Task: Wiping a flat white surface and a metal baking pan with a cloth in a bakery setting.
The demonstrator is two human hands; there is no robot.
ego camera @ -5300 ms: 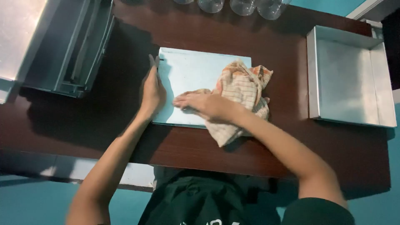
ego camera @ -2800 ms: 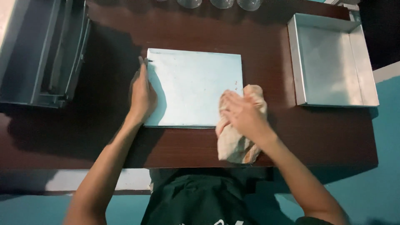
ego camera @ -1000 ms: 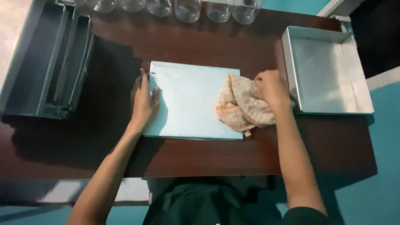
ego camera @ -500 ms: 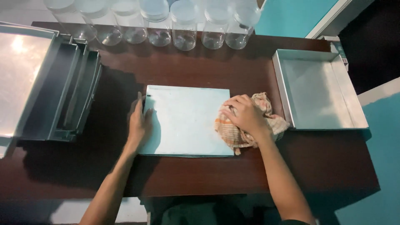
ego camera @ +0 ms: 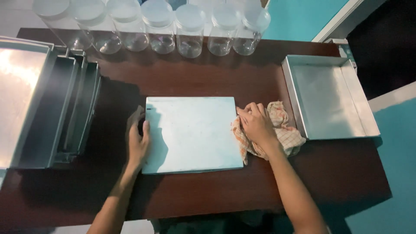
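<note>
Since the earlier frame the right hand (ego camera: 256, 125) has carried the checked cloth (ego camera: 277, 132) a little further off the pale flat sheet (ego camera: 193, 133), so the cloth now lies bunched at the sheet's right edge, mostly on the dark bench (ego camera: 208, 78). The right grip presses down on the cloth, fingers curled over it. The left hand (ego camera: 138, 141) lies flat against the sheet's left edge, fingers extended, forearm angled up from below, holding nothing.
</note>
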